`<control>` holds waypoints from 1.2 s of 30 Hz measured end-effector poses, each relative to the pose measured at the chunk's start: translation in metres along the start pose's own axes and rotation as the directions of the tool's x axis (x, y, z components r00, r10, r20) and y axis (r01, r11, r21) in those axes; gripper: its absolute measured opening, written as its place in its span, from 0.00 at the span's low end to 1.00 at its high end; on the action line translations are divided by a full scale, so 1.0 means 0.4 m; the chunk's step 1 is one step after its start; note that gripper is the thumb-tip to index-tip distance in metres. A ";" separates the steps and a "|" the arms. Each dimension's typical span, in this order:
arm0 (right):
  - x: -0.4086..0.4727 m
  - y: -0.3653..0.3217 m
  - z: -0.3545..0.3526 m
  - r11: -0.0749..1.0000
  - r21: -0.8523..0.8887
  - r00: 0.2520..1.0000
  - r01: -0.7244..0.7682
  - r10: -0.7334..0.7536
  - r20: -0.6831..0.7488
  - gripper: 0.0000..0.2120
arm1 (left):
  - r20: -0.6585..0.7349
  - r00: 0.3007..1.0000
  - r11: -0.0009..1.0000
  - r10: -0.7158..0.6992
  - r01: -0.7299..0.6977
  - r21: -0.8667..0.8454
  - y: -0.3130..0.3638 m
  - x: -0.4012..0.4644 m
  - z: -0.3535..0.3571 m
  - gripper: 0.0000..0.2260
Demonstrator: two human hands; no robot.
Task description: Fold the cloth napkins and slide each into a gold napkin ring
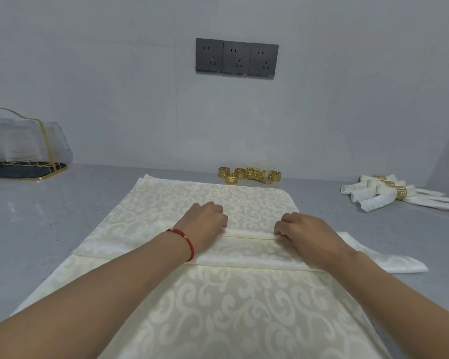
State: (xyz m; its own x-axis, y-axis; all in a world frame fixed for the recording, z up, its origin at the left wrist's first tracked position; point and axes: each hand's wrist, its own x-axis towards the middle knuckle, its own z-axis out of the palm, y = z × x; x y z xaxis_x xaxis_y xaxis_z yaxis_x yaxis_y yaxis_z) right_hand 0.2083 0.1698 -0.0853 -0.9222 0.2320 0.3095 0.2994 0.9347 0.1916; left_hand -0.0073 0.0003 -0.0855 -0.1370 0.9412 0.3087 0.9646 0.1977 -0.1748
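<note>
A cream cloth napkin with a swirl pattern lies spread on the grey table, on top of a larger stack of the same cloth. Its near edge is turned over into a narrow fold across the middle. My left hand grips the left end of that fold with curled fingers, and my right hand pinches the right end. Several loose gold napkin rings stand in a cluster just beyond the napkin's far edge. At the right lie three rolled napkins with gold rings on them.
A clear glass holder with gold trim on a dark tray stands at the far left. The grey wall with three dark sockets closes the table's back. Bare grey tabletop shows left of the cloth.
</note>
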 end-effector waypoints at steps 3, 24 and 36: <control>-0.006 -0.016 -0.011 0.999 0.021 0.999 -0.031 0.031 0.025 0.09 | -0.008 0.999 0.984 0.033 -0.031 0.178 0.017 -0.006 -0.013 0.12; -0.050 -0.050 -0.026 0.999 -0.051 1.000 0.001 0.000 0.028 0.03 | 0.060 0.981 0.960 -0.183 0.192 -0.203 0.038 -0.068 -0.036 0.06; -0.082 -0.042 -0.006 0.999 -0.038 0.999 0.012 -0.014 -0.029 0.07 | 0.039 0.961 0.951 -0.273 0.276 -0.141 0.078 -0.081 -0.049 0.08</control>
State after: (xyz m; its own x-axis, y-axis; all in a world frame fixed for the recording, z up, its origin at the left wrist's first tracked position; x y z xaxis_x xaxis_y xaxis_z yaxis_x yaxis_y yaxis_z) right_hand 0.2342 0.1457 -0.0964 -0.9186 0.2113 0.3340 0.2972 0.9264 0.2311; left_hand 0.0316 -0.0294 -0.0828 -0.4041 0.8613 0.3081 0.9110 0.4092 0.0509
